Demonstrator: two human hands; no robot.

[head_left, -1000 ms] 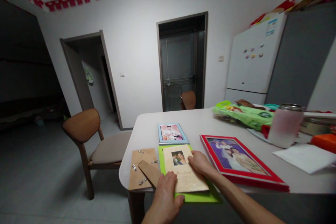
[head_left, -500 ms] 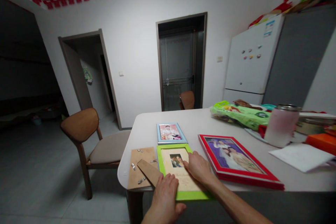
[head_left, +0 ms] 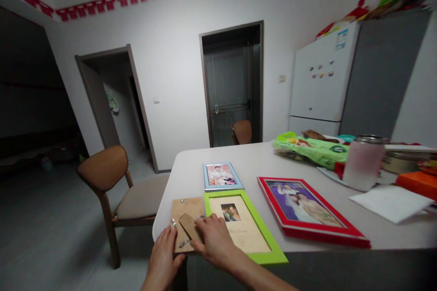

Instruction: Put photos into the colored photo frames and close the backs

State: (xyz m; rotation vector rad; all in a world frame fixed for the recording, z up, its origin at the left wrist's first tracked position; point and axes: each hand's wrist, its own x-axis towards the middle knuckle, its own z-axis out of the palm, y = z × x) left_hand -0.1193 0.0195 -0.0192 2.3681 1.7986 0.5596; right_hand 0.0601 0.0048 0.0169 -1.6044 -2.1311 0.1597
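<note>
A brown frame backing board [head_left: 182,214] with metal clips and a fold-out stand lies at the table's near left corner. My left hand [head_left: 163,258] grips its near left edge, fingers curled on top. My right hand [head_left: 210,238] lies over the board's stand and right edge, fingers bent down on it. Right beside the board lies a lime green photo frame [head_left: 257,227] with a beige card and small photo set in it.
On the white table [head_left: 266,159] lie a small blue photo frame [head_left: 221,176] and a large red one [head_left: 309,211], a green snack bag [head_left: 316,149], a pink jar [head_left: 362,163] and white paper [head_left: 389,201]. A wooden chair [head_left: 114,193] stands left; a fridge [head_left: 322,82] behind.
The beige card went from lying askew on the green frame to sitting inside it. Both hands then left the frame and moved left onto the brown backing board.
</note>
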